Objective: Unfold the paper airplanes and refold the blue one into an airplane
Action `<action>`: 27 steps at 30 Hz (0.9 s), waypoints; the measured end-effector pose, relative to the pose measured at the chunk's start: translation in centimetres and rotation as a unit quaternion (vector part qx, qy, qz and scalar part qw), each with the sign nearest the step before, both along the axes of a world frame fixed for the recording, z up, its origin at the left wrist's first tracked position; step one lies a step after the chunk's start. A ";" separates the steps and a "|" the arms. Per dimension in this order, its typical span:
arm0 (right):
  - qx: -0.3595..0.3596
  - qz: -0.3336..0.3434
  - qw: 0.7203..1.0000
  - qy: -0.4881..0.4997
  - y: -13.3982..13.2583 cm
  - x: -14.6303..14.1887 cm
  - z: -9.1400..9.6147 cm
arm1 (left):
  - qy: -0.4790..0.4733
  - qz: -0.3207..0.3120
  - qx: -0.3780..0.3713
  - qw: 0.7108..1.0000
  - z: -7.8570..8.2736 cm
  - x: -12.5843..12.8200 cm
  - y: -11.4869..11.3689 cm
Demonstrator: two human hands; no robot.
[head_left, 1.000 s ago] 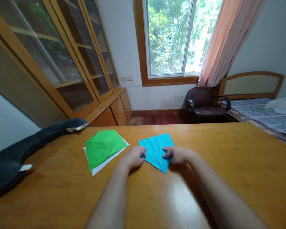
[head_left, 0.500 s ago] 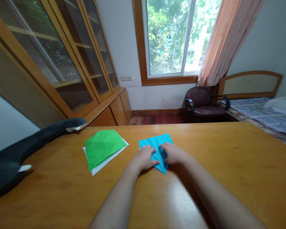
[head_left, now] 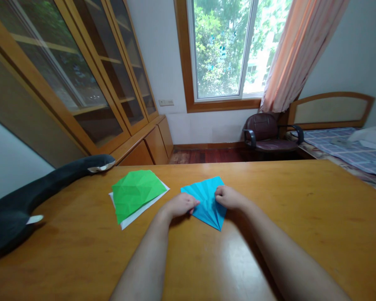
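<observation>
Filling the lower part of our view, the table [head_left: 200, 265] stretches out in glossy, honey-brown wood, with a bright patch of light near our forearms. Beyond it on the left we see a tall wooden cabinet [head_left: 94, 62] with glass doors and shelves, then the window [head_left: 222, 62] full of green leaves, with a pink curtain [head_left: 303, 58] gathered at its right. On the far right we find a bed [head_left: 322, 142] with a checked cover, and a dark red chair [head_left: 269, 133] with black arms beside it. A long, dark curved object [head_left: 19, 205] with white patches lies on the table's left side. Near it we have a creased green sheet [head_left: 138, 192] resting on a white sheet [head_left: 138, 213].

The blue paper [head_left: 207, 205] lies to the right of these, flat between our hands, its creases fanning out from the near corner. Our left hand [head_left: 181, 205] has its grip pinched on the left edge; our right hand [head_left: 230, 197] has curled fingers closed on the right edge. Marks on the small wall outlet [head_left: 166, 102] are too tiny for us to read.
</observation>
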State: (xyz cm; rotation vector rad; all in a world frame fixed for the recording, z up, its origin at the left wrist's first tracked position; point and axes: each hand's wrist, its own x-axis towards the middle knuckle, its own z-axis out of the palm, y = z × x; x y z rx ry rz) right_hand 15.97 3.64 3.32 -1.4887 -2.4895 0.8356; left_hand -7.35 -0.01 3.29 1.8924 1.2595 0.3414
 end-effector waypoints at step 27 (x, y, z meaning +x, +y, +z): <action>0.077 -0.002 0.978 -0.193 -3.8 -2.7 0.7 | 0.346 0.001 0.158 0.925 1.9 6.7 -3.9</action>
